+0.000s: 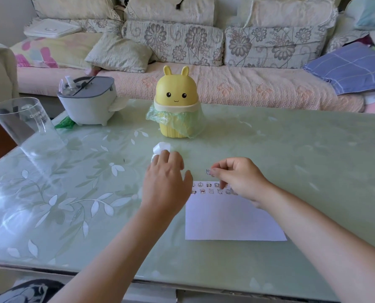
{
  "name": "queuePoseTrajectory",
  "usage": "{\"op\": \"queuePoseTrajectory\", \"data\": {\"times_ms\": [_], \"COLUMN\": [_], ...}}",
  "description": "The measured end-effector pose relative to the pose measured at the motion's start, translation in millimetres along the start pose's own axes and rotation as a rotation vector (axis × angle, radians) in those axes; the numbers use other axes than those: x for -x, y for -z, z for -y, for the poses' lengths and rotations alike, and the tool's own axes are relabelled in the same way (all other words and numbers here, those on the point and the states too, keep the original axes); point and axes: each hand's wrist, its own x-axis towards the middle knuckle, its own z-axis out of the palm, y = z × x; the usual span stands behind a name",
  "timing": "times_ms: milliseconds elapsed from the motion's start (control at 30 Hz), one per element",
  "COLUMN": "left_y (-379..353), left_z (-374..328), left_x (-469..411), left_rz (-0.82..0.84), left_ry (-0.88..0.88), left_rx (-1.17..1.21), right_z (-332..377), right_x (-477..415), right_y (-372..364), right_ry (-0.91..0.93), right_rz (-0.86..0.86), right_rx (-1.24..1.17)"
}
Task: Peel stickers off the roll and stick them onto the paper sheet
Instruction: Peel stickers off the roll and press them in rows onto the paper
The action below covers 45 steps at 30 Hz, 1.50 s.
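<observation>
A white paper sheet [230, 217] lies on the green glass table, with two rows of small cartoon stickers along its far edge. My right hand [239, 178] hovers over that far edge and pinches one small sticker [208, 171] between thumb and fingertip. My left hand [166, 182] lies just left of the sheet, its fingers reaching onto the white sticker roll [162, 148], which it mostly hides. Whether the fingers curl round the roll does not show.
A yellow bunny-shaped bin [176, 106] with a green bag stands behind the roll. A grey tissue box [88, 101] and a clear plastic cup [27, 125] are at the far left. A sofa [204, 62] runs behind the table.
</observation>
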Motion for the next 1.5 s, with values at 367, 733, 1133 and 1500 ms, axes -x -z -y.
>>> {"op": "queuePoseTrajectory", "data": {"times_ms": [367, 733, 1133, 1500], "left_y": [-54.7, -74.0, -76.2, -75.5], "left_z": [-43.4, -55.0, -54.4, -58.6], "left_x": [15.1, 19.9, 19.0, 20.1], "left_rz": [0.457, 0.494, 0.509, 0.51], "left_ry": [-0.385, -0.469, -0.463, -0.45], "left_rx": [0.184, 0.083, 0.047, 0.024], "right_z": [-39.0, -65.0, -65.3, -58.5], "right_x": [8.6, 0.7, -7.8, -10.4], "right_y": [77.9, 90.8, 85.6, 80.1], "right_ry": [-0.139, -0.137, -0.139, -0.146], "right_rz": [-0.095, -0.021, -0.053, -0.068], "right_rx": [0.135, 0.303, 0.388, 0.512]}}
